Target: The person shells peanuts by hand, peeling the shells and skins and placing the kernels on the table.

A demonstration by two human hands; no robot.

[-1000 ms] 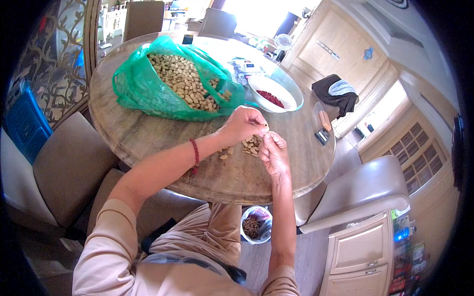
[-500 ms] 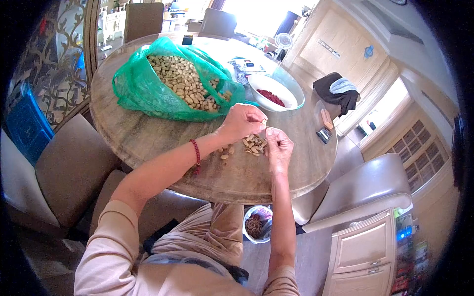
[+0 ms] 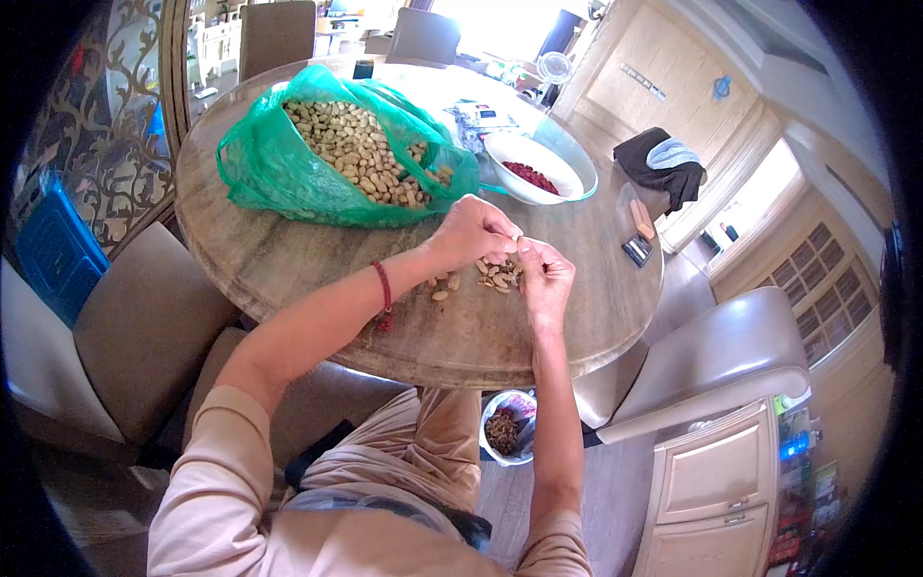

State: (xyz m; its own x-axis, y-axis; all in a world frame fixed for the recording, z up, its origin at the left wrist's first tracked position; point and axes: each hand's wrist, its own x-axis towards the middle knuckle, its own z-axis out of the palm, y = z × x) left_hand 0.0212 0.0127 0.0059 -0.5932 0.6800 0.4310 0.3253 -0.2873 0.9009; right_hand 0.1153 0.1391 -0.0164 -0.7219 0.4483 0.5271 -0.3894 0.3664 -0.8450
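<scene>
Above the near half of the round table, my left hand and my right hand meet fingertip to fingertip, both pinched on one small peanut, mostly hidden by the fingers. Just beneath them lies a little pile of peanut shells, with a few pale whole peanuts to its left. Beyond my left hand, a green plastic bag gapes around a heap of unshelled peanuts. A white bowl behind my hands holds dark red kernels.
A bin with brown scraps stands on the floor below the table edge. A small dark object lies at the table's right. Chairs surround the table, one at right. A blue plastic item is at far left.
The view has shifted slightly, so the bag, bowl and bin appear a little displaced. Both hands stay pinched together over the shells, with only small finger movement.
</scene>
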